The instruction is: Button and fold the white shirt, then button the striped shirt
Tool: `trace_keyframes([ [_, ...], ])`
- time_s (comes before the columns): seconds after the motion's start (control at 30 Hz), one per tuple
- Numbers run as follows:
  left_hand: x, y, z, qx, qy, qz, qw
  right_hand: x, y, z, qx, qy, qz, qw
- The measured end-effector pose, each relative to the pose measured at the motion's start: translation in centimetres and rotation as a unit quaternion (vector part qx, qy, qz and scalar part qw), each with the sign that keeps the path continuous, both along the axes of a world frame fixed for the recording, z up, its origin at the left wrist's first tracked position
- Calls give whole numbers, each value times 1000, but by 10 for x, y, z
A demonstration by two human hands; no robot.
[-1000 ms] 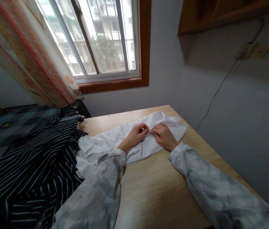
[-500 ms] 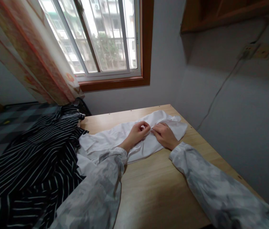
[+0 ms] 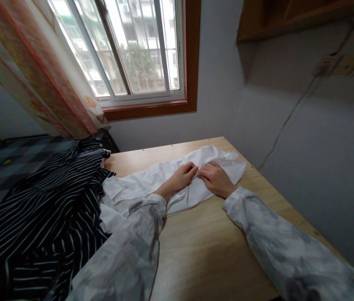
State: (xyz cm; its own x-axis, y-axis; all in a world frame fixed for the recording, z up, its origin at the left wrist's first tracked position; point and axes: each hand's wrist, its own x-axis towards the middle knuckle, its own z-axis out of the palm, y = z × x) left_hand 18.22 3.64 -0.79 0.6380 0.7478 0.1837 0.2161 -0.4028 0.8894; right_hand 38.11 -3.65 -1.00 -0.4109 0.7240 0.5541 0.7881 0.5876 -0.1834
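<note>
A white shirt (image 3: 151,182) lies spread across the wooden table (image 3: 214,246), its far end crumpled near the right edge. My left hand (image 3: 180,177) rests on the shirt with fingers curled down onto the cloth. My right hand (image 3: 216,179) lies beside it, fingertips touching the same spot of fabric. Both hands meet at the middle of the shirt and pinch the cloth there. Both of my arms wear pale grey patterned sleeves.
A black garment with white stripes (image 3: 45,217) is heaped at the table's left side. Behind it hangs a patterned curtain (image 3: 39,71) beside a window (image 3: 139,50). A grey wall with a cable (image 3: 289,117) stands close on the right.
My left hand has lowered and flattened onto the shirt; before, its fingers were raised in a loose fist. My right hand has barely moved.
</note>
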Motion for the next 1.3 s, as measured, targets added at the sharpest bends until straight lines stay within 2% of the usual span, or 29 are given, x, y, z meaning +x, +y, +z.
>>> trace_keyframes([
  [0.1,4,6,-4,-23,25,17,999,-1,-1,0,16,-31,5,999],
  [0.2,9,8,-5,-14,35,60,997,-6,-4,3,39,-64,36,997],
  [0.27,10,7,-5,-3,9,85,996,-9,-7,7,56,-48,52,996],
  [0.33,9,6,-4,1,-50,125,991,-5,-9,11,72,8,35,997],
  [0.43,3,9,-3,-4,-153,223,963,14,-12,15,104,96,-3,990],
  [0.57,-6,18,-4,-47,-242,330,911,55,-15,14,135,145,-19,980],
  [0.63,-7,21,-4,-60,-267,348,897,72,-16,10,122,161,-56,978],
  [0.7,-5,20,-2,-63,-260,338,902,83,-18,6,97,159,-108,977],
  [0.8,-1,10,3,-48,-186,280,941,89,-21,1,78,129,-160,976],
  [0.9,-2,-6,16,-23,-72,172,982,86,-23,7,114,110,-180,971],
  [1.0,-19,-27,37,18,91,79,993,73,-21,25,155,101,-173,967],
  [1.1,-54,-46,68,93,237,0,967,50,-8,47,116,76,-108,984],
  [1.17,-85,-55,91,119,332,-10,936,29,12,58,45,40,-48,997],
  [1.23,-121,-56,110,157,437,29,885,5,39,63,-34,-14,-13,999],
  [1.3,-159,-51,122,186,523,78,828,-19,67,62,-102,-76,-12,992],
])
